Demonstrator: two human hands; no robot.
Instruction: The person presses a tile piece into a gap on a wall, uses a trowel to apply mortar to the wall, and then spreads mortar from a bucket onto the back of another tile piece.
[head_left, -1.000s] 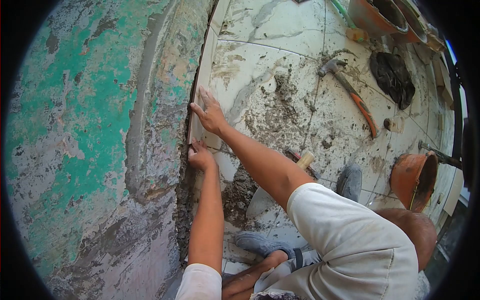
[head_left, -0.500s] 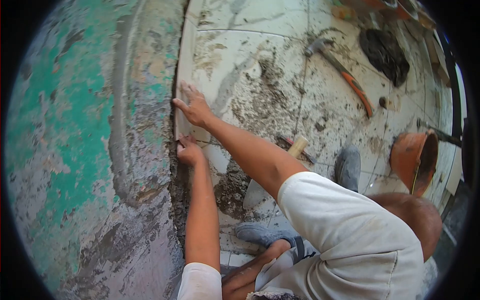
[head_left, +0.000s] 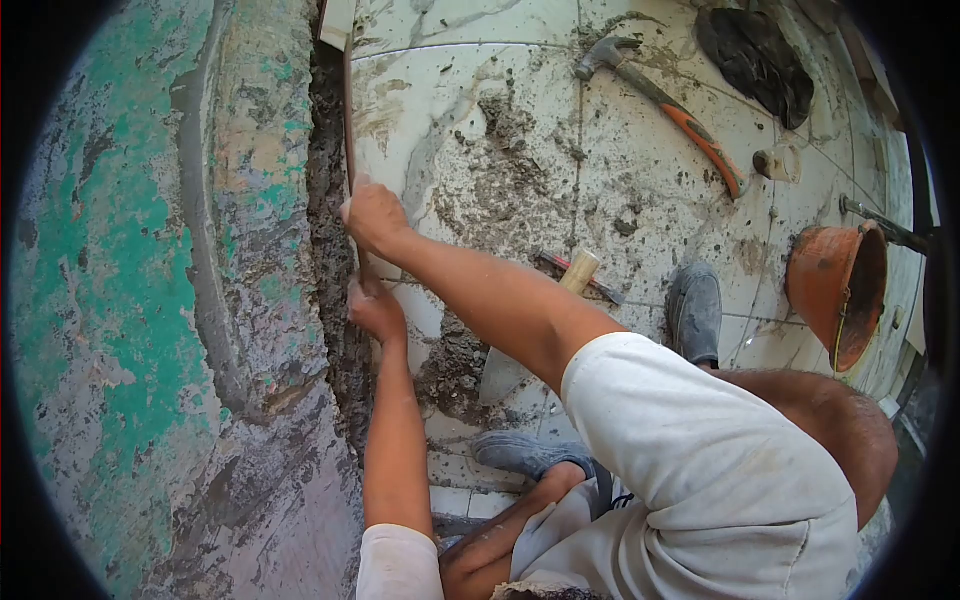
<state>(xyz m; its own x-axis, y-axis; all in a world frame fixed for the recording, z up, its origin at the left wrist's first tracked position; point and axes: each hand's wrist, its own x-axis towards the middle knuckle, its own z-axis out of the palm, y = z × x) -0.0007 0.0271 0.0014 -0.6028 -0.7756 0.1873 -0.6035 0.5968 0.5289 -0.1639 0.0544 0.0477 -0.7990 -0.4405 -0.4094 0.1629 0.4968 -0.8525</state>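
A narrow tile strip (head_left: 349,125) stands nearly edge-on along the foot of the wall, its thin brownish edge towards me. My right hand (head_left: 378,220) grips it partway along, fingers closed over the edge. Nearer to me, my left hand (head_left: 379,312) is closed around the strip's near end; part of its fingers is hidden. Between strip and wall (head_left: 130,300) runs an open gap with rough dark mortar (head_left: 328,170). Beyond the strip's far end, another pale tile piece (head_left: 337,22) sits against the wall.
On the dirty tiled floor (head_left: 400,110) lie a claw hammer (head_left: 690,130) with an orange-black handle, a wooden-handled tool (head_left: 580,270), a trowel blade (head_left: 500,378) and a black bag (head_left: 755,65). An orange bucket (head_left: 815,270) is tipped at the right. Loose mortar (head_left: 455,375) is by my foot.
The strip has come away from the wall and turned edge-on, baring the mortar gap behind it. My right hand has gone from lying flat on its face to gripping it.
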